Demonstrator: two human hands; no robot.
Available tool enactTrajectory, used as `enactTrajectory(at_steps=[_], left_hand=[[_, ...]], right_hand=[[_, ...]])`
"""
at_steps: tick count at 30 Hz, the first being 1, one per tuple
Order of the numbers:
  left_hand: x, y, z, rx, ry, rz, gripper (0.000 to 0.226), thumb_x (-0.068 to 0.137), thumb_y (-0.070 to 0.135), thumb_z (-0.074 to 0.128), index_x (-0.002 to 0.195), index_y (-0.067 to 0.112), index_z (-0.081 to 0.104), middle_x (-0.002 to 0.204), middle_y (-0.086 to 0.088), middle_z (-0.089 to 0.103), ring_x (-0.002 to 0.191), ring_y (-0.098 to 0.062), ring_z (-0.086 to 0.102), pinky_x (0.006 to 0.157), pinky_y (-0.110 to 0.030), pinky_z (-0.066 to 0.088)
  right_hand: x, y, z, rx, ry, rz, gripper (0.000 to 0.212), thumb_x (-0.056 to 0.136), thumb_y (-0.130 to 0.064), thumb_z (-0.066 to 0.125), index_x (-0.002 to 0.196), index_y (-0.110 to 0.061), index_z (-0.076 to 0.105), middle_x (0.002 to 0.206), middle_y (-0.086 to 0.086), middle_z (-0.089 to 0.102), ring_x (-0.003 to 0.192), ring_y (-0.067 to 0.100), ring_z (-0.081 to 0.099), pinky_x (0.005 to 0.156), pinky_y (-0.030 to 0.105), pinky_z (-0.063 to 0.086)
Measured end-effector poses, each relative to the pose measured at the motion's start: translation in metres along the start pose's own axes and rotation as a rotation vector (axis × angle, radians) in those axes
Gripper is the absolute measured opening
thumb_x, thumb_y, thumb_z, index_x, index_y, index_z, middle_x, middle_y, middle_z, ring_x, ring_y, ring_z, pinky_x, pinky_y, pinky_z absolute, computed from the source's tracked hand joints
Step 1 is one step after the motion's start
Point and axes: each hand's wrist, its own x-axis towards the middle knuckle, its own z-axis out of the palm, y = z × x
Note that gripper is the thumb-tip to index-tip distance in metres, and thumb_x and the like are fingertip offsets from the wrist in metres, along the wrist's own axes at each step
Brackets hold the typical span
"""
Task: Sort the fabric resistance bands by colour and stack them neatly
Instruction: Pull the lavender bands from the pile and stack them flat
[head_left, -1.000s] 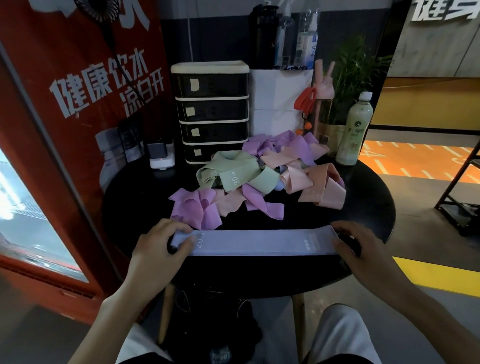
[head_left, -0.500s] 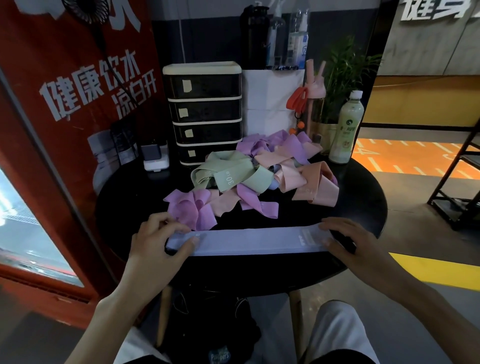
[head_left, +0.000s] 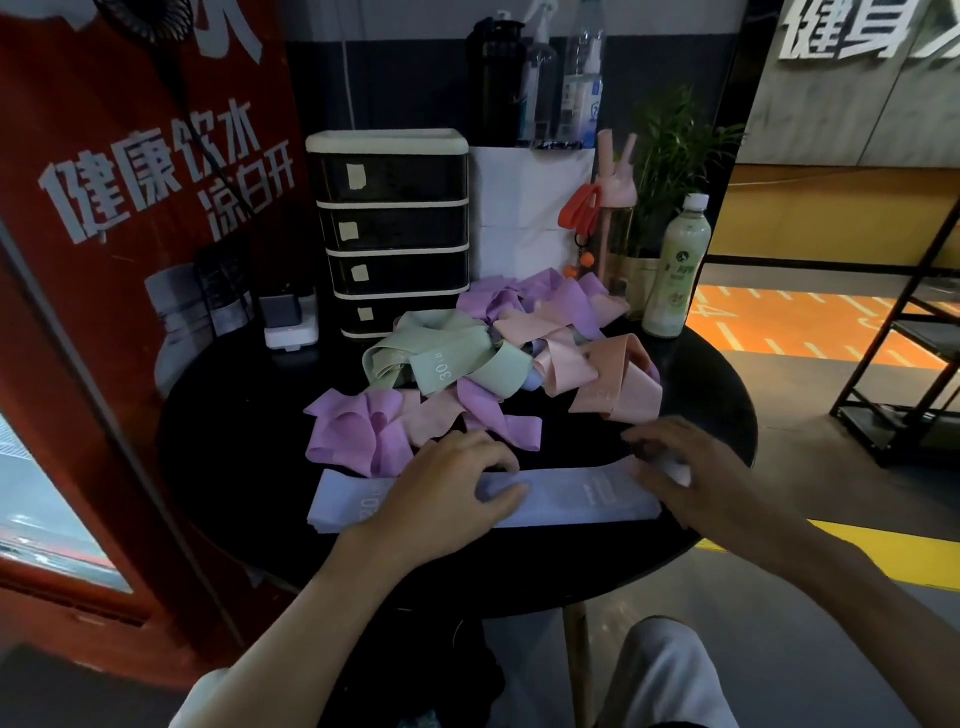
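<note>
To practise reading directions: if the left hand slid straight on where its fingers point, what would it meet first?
The left hand points rightward along the flat lavender band, so it would probably meet the right hand first, at the band's right end.

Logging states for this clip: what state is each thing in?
Pale lavender fabric band: flat, at near edge of round black table.
Left hand: pressing on the band's middle.
Right hand: at its right end, grip unclear.
Pile of purple, pink and green bands: tangled, unsorted.
Black drawer unit: all drawers closed.
Pale green bottle: upright, capped.
</note>
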Motion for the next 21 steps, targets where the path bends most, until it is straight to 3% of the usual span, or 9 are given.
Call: enactTrajectory(at_steps=[5, 8, 11, 15, 21], left_hand=[[-0.001, -0.001, 0.002, -0.022, -0.008, -0.003, 0.02, 0.09, 0.049, 0.061, 0.098, 0.032, 0.064, 0.099, 0.019, 0.059, 0.094, -0.002, 0.054, 0.081, -0.034, 0.049], [-0.001, -0.002, 0.002, -0.023, -0.021, -0.018, 0.019, 0.089, 0.051, 0.06, 0.098, 0.034, 0.063, 0.099, 0.019, 0.059, 0.095, -0.002, 0.054, 0.08, -0.034, 0.049], [-0.001, -0.002, 0.002, -0.021, -0.024, -0.026, 0.019, 0.09, 0.052, 0.058, 0.099, 0.035, 0.062, 0.1, 0.019, 0.058, 0.095, -0.002, 0.053, 0.083, -0.033, 0.048], [-0.001, -0.002, 0.003, -0.034, -0.011, -0.019, 0.017, 0.09, 0.05, 0.059, 0.099, 0.035, 0.062, 0.1, 0.019, 0.058, 0.095, -0.003, 0.054, 0.085, -0.031, 0.047], [-0.001, -0.004, 0.004, -0.05, -0.009, -0.013, 0.02, 0.089, 0.052, 0.058, 0.098, 0.034, 0.062, 0.1, 0.017, 0.059, 0.095, -0.003, 0.054, 0.085, -0.032, 0.046]], right_hand=[[0.068, -0.021, 0.007, -0.003, -0.071, 0.007, 0.019, 0.089, -0.023, 0.068, 0.108, -0.021, 0.065, 0.097, -0.011, 0.062, 0.091, 0.005, 0.058, 0.076, 0.009, 0.043], [0.109, -0.018, 0.025, -0.194, -0.048, -0.028, 0.019, 0.083, -0.039, 0.07, 0.099, -0.031, 0.062, 0.092, -0.008, 0.059, 0.091, 0.014, 0.055, 0.074, 0.02, 0.035], [0.133, -0.017, 0.038, -0.278, -0.096, -0.065, 0.016, 0.084, -0.033, 0.071, 0.092, -0.026, 0.059, 0.079, -0.013, 0.056, 0.083, 0.014, 0.055, 0.074, 0.027, 0.037], [0.151, -0.013, 0.047, -0.342, -0.028, -0.041, 0.03, 0.078, -0.03, 0.072, 0.104, -0.016, 0.067, 0.098, 0.005, 0.067, 0.093, 0.026, 0.062, 0.081, 0.039, 0.049], [0.167, -0.012, 0.056, -0.416, 0.039, -0.037, 0.034, 0.075, -0.039, 0.071, 0.1, -0.016, 0.063, 0.107, 0.007, 0.057, 0.103, 0.028, 0.053, 0.081, 0.038, 0.042]])
